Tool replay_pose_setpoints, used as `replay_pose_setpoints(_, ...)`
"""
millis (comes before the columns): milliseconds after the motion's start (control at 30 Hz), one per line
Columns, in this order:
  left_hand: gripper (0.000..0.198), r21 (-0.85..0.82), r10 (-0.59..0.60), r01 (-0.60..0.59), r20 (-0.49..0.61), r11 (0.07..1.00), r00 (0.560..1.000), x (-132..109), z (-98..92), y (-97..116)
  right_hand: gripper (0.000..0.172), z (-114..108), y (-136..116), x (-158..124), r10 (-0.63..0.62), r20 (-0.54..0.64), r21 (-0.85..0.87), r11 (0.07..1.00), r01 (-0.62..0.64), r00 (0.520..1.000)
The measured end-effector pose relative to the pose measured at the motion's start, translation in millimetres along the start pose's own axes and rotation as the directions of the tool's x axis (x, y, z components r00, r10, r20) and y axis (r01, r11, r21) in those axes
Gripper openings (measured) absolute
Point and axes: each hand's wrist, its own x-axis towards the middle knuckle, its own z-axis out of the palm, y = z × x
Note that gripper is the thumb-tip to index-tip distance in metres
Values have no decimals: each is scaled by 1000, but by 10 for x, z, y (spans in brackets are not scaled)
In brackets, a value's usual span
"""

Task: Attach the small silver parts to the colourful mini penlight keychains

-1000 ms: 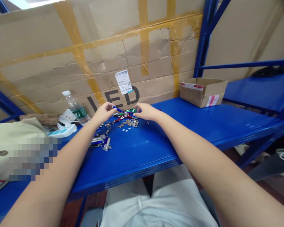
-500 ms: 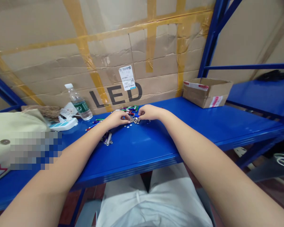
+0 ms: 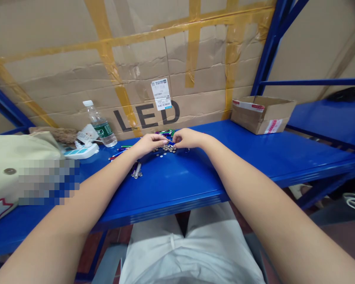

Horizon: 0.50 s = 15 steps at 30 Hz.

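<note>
My right hand [image 3: 185, 139] pinches a small shiny blue tube [image 3: 171, 143], much like the body of a mini torch. My left hand [image 3: 152, 143] has thumb and forefinger together right at the tube's left end; whatever lies between them is too small to name. Below both hands is a scatter of small silver discs [image 3: 169, 149] that look like button cells, a few of them lying apart at the front. Behind the hands are several coloured metal tubes [image 3: 165, 133], green ones among them. More tubes, silver and purple [image 3: 136, 170], lie beside my left wrist.
On the blue table [image 3: 177, 181] stand a water bottle [image 3: 103, 129], a white power strip [image 3: 82, 152] and a pale bag [image 3: 20, 157] to the left. An open cardboard box [image 3: 260, 116] sits at the back right. A large taped carton [image 3: 142, 79] forms the back.
My left hand has moved up and right from above the discs to the end of the blue tube. My right hand keeps hold of the tube. The view has shifted slightly.
</note>
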Motion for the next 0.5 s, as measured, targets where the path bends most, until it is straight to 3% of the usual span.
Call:
replay_pose_setpoints(167, 27, 14, -14, 16, -76, 1000, 997, 15, 15, -36, 17, 6, -12, -6, 12, -20, 60, 998, -10, 1000)
replay_pose_setpoints(367, 33, -4, -23, 23, -41, 1000, 999, 34, 23, -62, 16, -1, -37, -15, -5, -9, 73, 997, 5, 1000)
replay_pose_setpoints(500, 30, 72, -11, 16, -70, 997, 997, 29, -24, -65, 18, -12, -30, -14, -32, -41, 76, 997, 35, 999)
